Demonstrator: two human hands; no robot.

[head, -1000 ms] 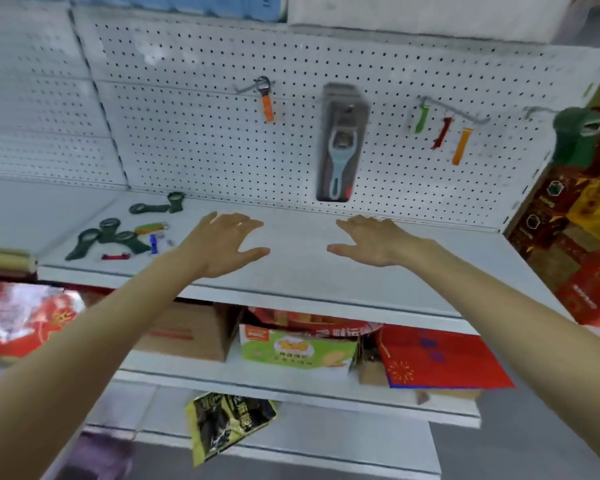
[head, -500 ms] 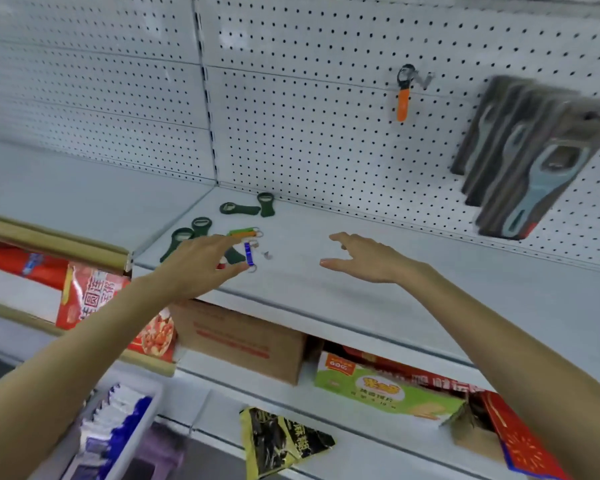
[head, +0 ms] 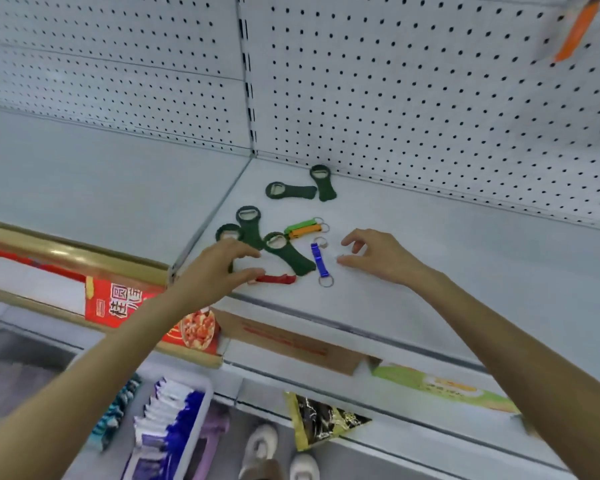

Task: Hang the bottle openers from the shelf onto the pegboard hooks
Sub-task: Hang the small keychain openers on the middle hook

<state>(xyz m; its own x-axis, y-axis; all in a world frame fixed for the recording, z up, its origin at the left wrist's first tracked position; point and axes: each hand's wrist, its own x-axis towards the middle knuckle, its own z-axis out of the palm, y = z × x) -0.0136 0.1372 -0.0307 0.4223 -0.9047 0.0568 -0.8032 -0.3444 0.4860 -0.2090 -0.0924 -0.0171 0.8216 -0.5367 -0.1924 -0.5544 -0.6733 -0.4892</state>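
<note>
Beneath the blue opener [head: 319, 259], under the front edge of the shelf [head: 430, 278], sit a cardboard box [head: 291, 341], a red snack packet [head: 125, 303] and a green-and-white carton [head: 440, 386]. Lower still are a yellow-and-black bag [head: 323, 420], a tray of blue-and-white sachets [head: 174, 420] and a pair of pale shoes [head: 260, 445]. A gold roll [head: 66, 251] runs far to its left. Behind it rises the white pegboard [head: 395, 81], where a blurred orange opener [head: 575, 29] hangs high to the right.

The left hand [head: 215, 268] lies left of the blue opener, its grip spread, thumb and fingers parted and holding nothing. The thumb tip is at the end of a red opener [head: 278, 279]; I cannot tell if they touch. This hand hides the handle of a half-covered dark green opener [head: 227, 232]. The right hand [head: 378, 254] hovers just right of the blue opener, its grip loose, fingers lightly curled, empty.

The blue opener is a slim bar with a key ring at its near end, lying flat near the shelf front. Just left lies a paddle-shaped dark green opener [head: 286, 252] with a round, metal-lined head, and a taller dark green opener [head: 250, 225] beyond that. Just behind, a light green opener [head: 300, 224] and a small orange opener [head: 305, 232] lie side by side. Further back, by the pegboard, a rear pair of dark green openers [head: 290, 191] meet at their handles.
</note>
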